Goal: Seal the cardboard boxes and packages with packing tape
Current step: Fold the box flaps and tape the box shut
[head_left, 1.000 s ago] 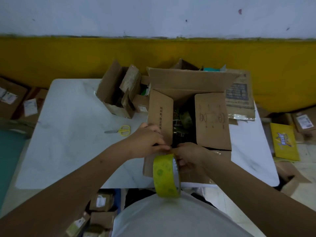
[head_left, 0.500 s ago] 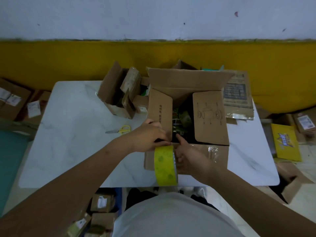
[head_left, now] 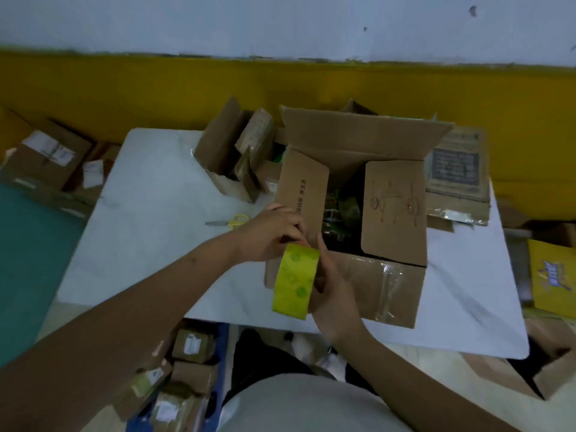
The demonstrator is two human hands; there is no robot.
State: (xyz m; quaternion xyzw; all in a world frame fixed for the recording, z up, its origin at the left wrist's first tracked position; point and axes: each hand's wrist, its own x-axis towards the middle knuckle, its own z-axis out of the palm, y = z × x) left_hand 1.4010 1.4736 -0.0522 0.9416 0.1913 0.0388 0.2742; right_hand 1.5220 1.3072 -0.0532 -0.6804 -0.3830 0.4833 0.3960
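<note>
A large cardboard box (head_left: pixel 389 291) stands on the white table (head_left: pixel 140 219) with its flaps up and green items inside. A yellow-green roll of packing tape (head_left: pixel 294 282) hangs upright in front of the box's near left corner. My right hand (head_left: pixel 332 294) holds the roll from its right side, one finger pointing up toward the box's rim. My left hand (head_left: pixel 274 233) pinches at the top of the roll, beside the box's left flap (head_left: pixel 300 191). Whether a tape end is between its fingers is hidden.
Yellow-handled scissors (head_left: pixel 232 221) lie on the table left of my left hand. A smaller open box (head_left: pixel 230 163) stands behind them. A flattened printed carton (head_left: pixel 456 176) lies at the back right. Parcels (head_left: pixel 46 157) cover the floor around the table, also under its front edge.
The tape roll and both hands rose slightly toward the box's near left corner. My right hand shifted from behind the roll to its right side, with a finger raised.
</note>
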